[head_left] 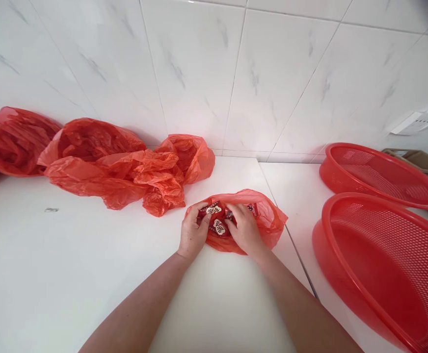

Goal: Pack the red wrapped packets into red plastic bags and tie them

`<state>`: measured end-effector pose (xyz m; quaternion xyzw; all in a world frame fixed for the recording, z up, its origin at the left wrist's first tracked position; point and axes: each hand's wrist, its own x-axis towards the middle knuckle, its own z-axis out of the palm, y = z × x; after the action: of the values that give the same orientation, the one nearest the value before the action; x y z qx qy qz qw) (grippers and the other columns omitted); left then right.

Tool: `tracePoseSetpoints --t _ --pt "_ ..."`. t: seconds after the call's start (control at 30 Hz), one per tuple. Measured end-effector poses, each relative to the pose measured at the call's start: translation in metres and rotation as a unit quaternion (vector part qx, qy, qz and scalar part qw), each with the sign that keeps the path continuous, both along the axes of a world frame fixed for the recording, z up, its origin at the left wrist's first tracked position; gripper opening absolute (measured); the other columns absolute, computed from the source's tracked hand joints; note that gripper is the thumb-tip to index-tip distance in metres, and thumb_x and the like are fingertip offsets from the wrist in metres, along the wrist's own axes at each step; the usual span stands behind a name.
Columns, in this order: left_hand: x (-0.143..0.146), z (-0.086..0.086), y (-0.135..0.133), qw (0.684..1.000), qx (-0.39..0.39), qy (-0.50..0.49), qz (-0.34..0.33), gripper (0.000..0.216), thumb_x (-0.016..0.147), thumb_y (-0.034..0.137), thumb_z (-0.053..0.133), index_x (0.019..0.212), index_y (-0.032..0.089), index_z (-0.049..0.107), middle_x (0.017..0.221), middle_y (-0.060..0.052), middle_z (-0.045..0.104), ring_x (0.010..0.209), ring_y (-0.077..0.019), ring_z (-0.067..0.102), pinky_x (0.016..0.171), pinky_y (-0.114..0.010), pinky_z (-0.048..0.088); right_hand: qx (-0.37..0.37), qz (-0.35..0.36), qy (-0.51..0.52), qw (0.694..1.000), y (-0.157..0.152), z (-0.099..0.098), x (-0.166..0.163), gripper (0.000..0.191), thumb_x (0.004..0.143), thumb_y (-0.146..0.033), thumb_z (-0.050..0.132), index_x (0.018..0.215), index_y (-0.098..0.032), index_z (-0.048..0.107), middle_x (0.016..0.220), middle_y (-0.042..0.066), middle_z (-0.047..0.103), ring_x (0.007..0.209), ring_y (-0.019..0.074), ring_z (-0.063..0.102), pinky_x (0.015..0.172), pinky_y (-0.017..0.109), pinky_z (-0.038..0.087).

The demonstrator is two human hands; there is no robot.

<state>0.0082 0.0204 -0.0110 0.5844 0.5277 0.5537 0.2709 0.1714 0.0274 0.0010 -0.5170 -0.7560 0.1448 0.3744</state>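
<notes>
Packets (219, 227) lie in a bag (273, 220) left of baskets (328, 255).

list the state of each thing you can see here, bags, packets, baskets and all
front red bag, mouth open, packets inside
wrapped packets, lying in that bag, seals can't be made out
left grip, fingers bent, touching packets
right grip, fingers bent, touching packets
rear red bags, crumpled, lying close together
near basket, mouth up
far basket, mouth up
brown box, partly hidden, can't tell if open

My left hand (194, 231) and right hand (246, 228) touch dark-red packets (219, 227) in a red bag (273, 221) on a white table (89, 264).
</notes>
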Motion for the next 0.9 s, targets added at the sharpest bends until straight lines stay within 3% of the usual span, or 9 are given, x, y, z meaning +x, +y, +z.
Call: tracePoseSetpoints --t 0.13,0.27,0.5,0.7,0.9 --pt "0.0 -0.002 0.0 1.0 -0.011 -0.022 -0.003 0.026 0.084 0.025 0.054 0.11 0.024 0.057 0.108 -0.004 0.063 0.096 -0.017 0.061 0.086 -0.034 0.049 -0.042 -0.062 0.179 0.981 -0.005 0.007 0.002 0.023 0.079 -0.023 0.058 0.102 -0.024 0.054 0.1 0.004 0.059 0.093 0.0195 0.057 0.083 0.037 0.049" --pt "0.0 -0.003 0.001 0.999 -0.012 -0.044 -0.009 0.028 0.084 0.027 0.056 0.111 0.022 0.057 0.108 -0.006 0.064 0.095 -0.0172 0.061 0.086 -0.034 0.049 -0.135 -0.079 0.33 0.931 -0.005 0.012 0.009 0.023 0.073 -0.032 0.067 0.087 -0.023 0.051 0.081 -0.002 0.057 0.074 0.0145 0.056 0.069 0.03 0.049" --pt "0.001 -0.002 0.0 0.998 -0.028 -0.056 -0.021 0.029 0.083 0.029 0.058 0.111 0.022 0.057 0.106 -0.006 0.064 0.093 -0.017 0.062 0.084 -0.033 0.051 -0.211 -0.033 0.474 0.854 0.0 0.015 0.023 0.038 0.069 -0.037 0.068 0.1 -0.025 0.051 0.082 -0.004 0.055 0.052 0.0066 0.046 0.044 0.021 0.035" --pt "0.002 -0.005 0.001 0.997 -0.028 -0.068 -0.027 0.03 0.082 0.03 0.059 0.111 0.022 0.057 0.105 -0.007 0.065 0.09 -0.0168 0.064 0.082 -0.034 0.053 -0.185 -0.068 0.448 0.872 0.0 0.015 0.029 0.025 0.067 -0.032 0.068 0.08 -0.021 0.049 0.07 -0.005 0.052 0.052 0.0082 0.047 0.046 0.022 0.037" --pt "0.002 -0.005 0.001 0.996 -0.031 -0.074 -0.036 0.032 0.081 0.03 0.061 0.111 0.022 0.056 0.098 -0.006 0.066 0.084 -0.0165 0.064 0.077 -0.033 0.054 -0.14 -0.108 0.433 0.884 -0.001 0.019 0.034 0.027 0.065 -0.032 0.071 0.078 -0.021 0.05 0.07 -0.005 0.053 0.051 0.007 0.043 0.047 0.022 0.037"
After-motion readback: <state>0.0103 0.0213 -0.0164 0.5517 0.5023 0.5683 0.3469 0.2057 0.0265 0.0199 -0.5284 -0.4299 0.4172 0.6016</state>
